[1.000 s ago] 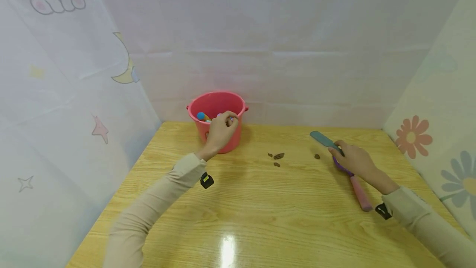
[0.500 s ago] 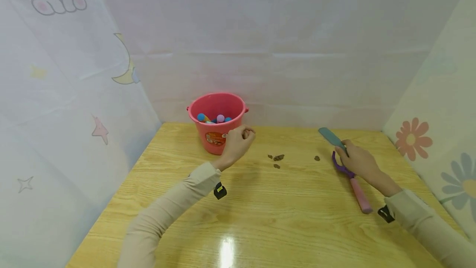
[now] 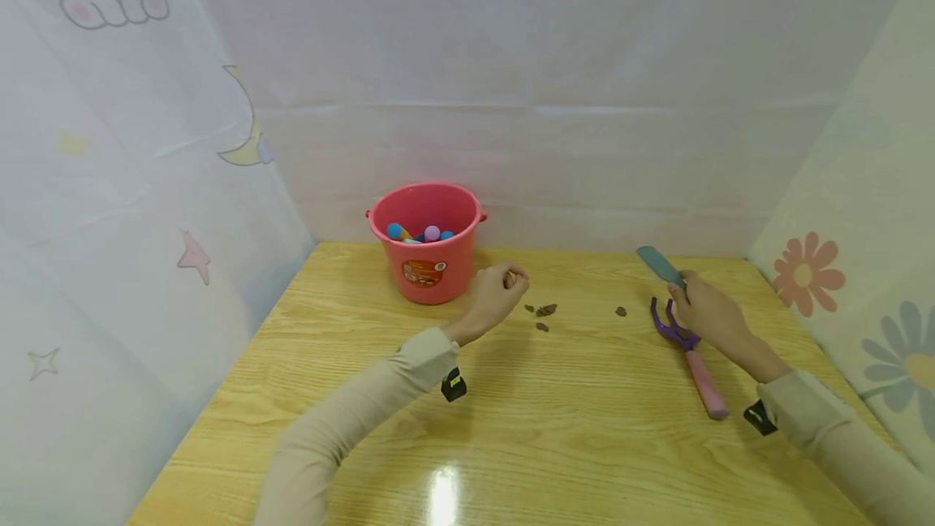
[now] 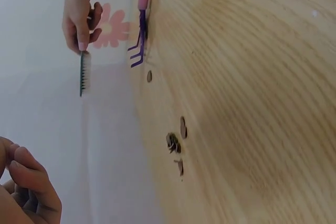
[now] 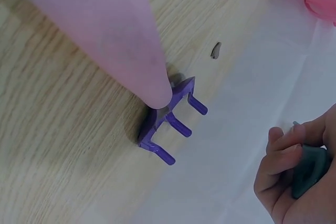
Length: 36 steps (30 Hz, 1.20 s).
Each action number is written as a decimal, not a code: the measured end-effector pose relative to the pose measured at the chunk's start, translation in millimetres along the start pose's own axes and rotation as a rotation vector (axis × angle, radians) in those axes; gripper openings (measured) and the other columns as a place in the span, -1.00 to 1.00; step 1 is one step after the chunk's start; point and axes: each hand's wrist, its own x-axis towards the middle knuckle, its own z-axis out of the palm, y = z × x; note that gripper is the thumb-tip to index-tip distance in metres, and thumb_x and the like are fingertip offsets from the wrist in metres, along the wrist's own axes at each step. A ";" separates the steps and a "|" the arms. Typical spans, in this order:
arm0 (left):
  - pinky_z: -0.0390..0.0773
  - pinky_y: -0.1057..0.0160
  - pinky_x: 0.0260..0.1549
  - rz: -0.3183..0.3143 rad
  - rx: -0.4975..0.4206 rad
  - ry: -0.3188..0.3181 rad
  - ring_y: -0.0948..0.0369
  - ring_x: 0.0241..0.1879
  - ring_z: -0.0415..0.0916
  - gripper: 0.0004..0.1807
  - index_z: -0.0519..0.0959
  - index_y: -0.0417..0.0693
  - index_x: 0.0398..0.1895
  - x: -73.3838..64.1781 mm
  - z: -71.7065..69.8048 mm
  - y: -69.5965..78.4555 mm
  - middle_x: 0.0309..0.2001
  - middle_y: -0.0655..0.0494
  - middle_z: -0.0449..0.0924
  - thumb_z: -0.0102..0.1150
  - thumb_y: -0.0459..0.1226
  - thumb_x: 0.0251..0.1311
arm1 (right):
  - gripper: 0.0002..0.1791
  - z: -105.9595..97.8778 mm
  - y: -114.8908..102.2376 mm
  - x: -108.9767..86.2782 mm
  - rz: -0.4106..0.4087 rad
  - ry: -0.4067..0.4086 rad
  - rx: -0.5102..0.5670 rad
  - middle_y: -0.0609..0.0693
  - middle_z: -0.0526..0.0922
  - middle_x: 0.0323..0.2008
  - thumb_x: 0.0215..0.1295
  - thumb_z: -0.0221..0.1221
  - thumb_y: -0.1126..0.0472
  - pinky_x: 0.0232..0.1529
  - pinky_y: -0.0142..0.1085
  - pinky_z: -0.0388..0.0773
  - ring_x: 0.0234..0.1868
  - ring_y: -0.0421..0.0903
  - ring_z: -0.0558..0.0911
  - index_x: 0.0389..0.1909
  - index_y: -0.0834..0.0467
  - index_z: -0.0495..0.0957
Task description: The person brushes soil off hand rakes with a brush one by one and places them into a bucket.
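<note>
My left hand point(image 3: 495, 299) is above the table, right of the pink bucket point(image 3: 451, 274), its fingers curled toward the thumb with nothing visible between them. Several small brown bits point(image 3: 546, 310) lie on the wood just beyond its fingertips. My right hand point(image 3: 712, 316) grips a dark green brush point(image 3: 661, 265), its head pointing away to the left; pale bristles show on it in the left wrist view. Below that hand lies a hand rake point(image 3: 704, 384) with a pink handle and purple tines. In the right wrist view the fingers wrap around the green handle point(image 5: 311, 170).
Blue and purple round-ended things show inside the bucket, at the table's back left. A single brown bit point(image 3: 621, 312) lies left of the rake. White printed sheets point(image 3: 584, 144) stand behind and beside the wooden table point(image 3: 555, 428).
My left hand has moved from over the bucket's rim to the right, beside the bucket. The right hand, still holding the brush, has shifted slightly right, uncovering more of the rake's tines.
</note>
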 end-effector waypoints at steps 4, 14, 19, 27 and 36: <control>0.39 0.40 -0.60 0.004 0.013 -0.034 0.35 -0.64 0.35 -0.83 0.67 -0.09 -0.20 -2.2 13.4 0.3 -0.58 0.22 0.51 0.08 -0.28 0.33 | -0.40 -0.9 0.0 -1.1 -0.006 -0.003 0.008 0.11 0.47 -0.57 0.60 -0.22 0.15 -0.76 -0.29 0.24 -0.72 -0.10 0.35 0.21 0.71 0.12; 0.41 0.42 -0.65 -0.045 0.031 -0.170 0.36 -0.62 0.53 -0.83 0.65 -0.14 -0.16 -7.3 48.3 1.8 -0.55 0.11 0.62 0.10 -0.26 0.38 | -0.39 -10.2 3.2 -2.7 0.017 -0.027 0.057 0.06 0.43 -0.63 0.59 -0.21 0.14 -0.81 -0.32 0.17 -0.77 -0.13 0.26 0.26 0.69 0.09; 0.48 0.37 -0.56 -0.087 0.028 -0.197 0.37 -0.62 0.45 -0.84 0.67 -0.11 -0.19 -10.8 60.4 8.2 -0.51 0.22 0.61 0.10 -0.28 0.34 | -0.35 -10.0 9.4 1.2 0.040 -0.034 0.048 0.13 0.52 -0.52 0.59 -0.21 0.09 -0.77 -0.26 0.23 -0.72 -0.08 0.34 0.28 0.66 0.08; 0.51 0.33 -0.50 -0.122 0.026 -0.310 0.35 -0.70 0.45 -0.83 0.64 -0.10 -0.17 -18.5 84.8 15.9 -0.51 0.10 0.67 0.05 -0.28 0.41 | -0.34 -9.8 14.4 0.1 0.054 -0.044 0.039 0.11 0.49 -0.56 0.58 -0.18 0.07 -0.75 -0.24 0.23 -0.70 -0.07 0.35 0.29 0.64 0.09; 0.38 0.41 -0.74 -0.138 0.018 -0.345 0.31 -0.67 0.51 -0.83 0.65 -0.09 -0.15 -18.6 106.9 16.2 -0.56 0.25 0.60 0.06 -0.27 0.40 | -0.37 -9.8 14.3 -1.2 0.057 -0.025 0.031 0.14 0.50 -0.52 0.57 -0.15 0.09 -0.72 -0.21 0.25 -0.68 -0.05 0.36 0.28 0.63 0.12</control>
